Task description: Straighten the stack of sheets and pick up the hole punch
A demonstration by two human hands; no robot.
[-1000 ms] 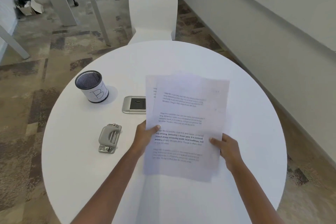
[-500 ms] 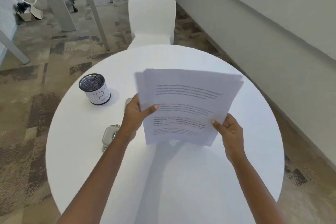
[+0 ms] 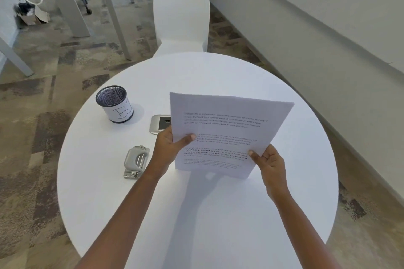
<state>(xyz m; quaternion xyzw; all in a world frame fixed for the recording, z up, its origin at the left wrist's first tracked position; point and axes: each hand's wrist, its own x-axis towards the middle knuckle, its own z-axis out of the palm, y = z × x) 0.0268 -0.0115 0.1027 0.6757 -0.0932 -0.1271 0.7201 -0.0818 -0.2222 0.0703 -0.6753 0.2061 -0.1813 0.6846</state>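
Both hands are holding the papers [image 3: 227, 133] upright over the table [image 3: 218, 214], bottom edge resting on or just above the top; can't tell which. Left hand [image 3: 169, 148] is pinching the left edge, thumb across the printed face, fingers curled behind. Right hand [image 3: 270, 162] is gripping the lower right corner the same way, thumb in front, fingers wrapped behind. Sheet edges are looking flush at top and sides, so I'm judging the squaring-up as about done. Punch [image 3: 136, 162] is sitting untouched on the table just left of the left wrist, nothing fed into it, so any punching is left to do. Cup [image 3: 114, 103] marked B is standing further back left. Grey plate [image 3: 160, 124] is lying partly hidden behind the papers.
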